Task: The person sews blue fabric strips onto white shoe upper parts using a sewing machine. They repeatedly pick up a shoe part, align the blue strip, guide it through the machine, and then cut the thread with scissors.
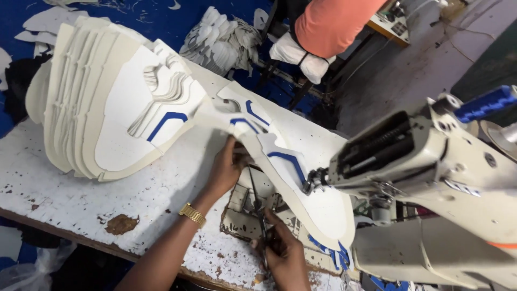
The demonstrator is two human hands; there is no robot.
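My left hand [225,168], with a gold watch at the wrist, pinches the edge of a white shoe upper piece with blue stripes [301,178] that lies under the head of a sewing machine [431,161]. My right hand [285,253] grips small scissors [258,207], their blades pointing up toward the piece's lower edge. Behind, a large stack of similar white and cream pieces [107,102] leans on the table.
The worn white table [70,194] has chipped paint and a front edge near me. A person in an orange top [328,24] sits beyond the table. More white cut pieces [221,40] lie on the blue floor.
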